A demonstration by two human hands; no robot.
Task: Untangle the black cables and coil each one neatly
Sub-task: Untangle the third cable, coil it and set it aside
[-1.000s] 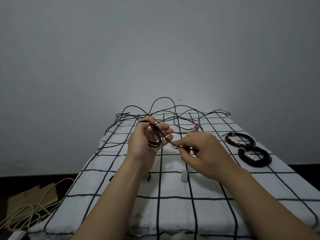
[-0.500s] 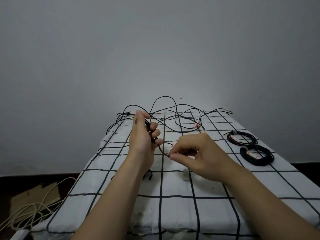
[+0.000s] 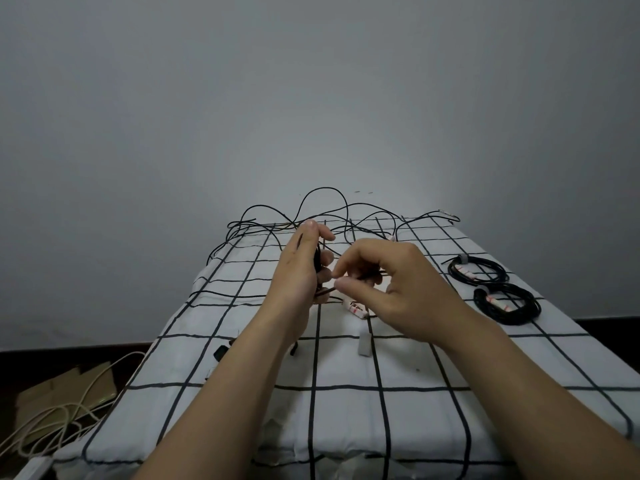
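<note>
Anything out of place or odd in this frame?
Nothing damaged or spilled: thin black cables sprawl tangled at the far end of the checked table, as the task expects; loose cream cords lie heaped on the floor, lower left.

black cables (image 3: pixel 325 189) tangled, two coils (image 3: pixel 510 318) seemingly tied

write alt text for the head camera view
A person's left hand grips a small coil of black cable while the right hand pinches its loose strand, above a black-checked white cloth. More tangled cables lie at the far end; two finished coils sit on the right.
</note>
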